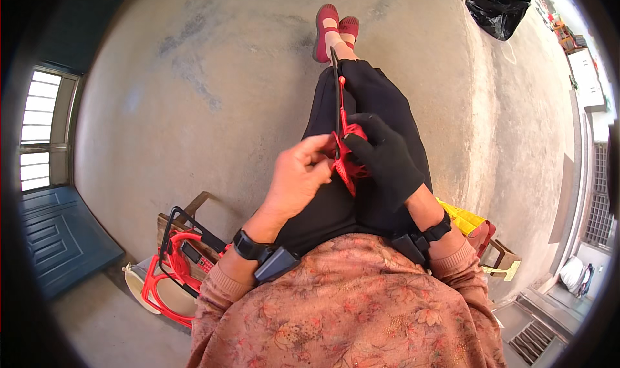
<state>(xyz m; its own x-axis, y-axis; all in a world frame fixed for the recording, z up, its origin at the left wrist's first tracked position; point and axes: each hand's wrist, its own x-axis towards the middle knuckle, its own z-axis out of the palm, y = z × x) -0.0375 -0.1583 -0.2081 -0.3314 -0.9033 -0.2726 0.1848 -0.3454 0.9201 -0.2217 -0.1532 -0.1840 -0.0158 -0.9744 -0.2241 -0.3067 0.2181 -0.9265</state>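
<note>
Cord, red, pinched in the fingertips of the bare left hand and black-gloved right hand, beside a black bar; red shoes far.

The strands are red, the frame and right glove black. The blouse is orange-brown with flowers, the far shoes dark red, the left door blue.

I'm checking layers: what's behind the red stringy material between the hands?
Black fabric trousers show behind the red stringy material; whatever the black-gloved right hand and bare left hand cover is hidden.
</note>
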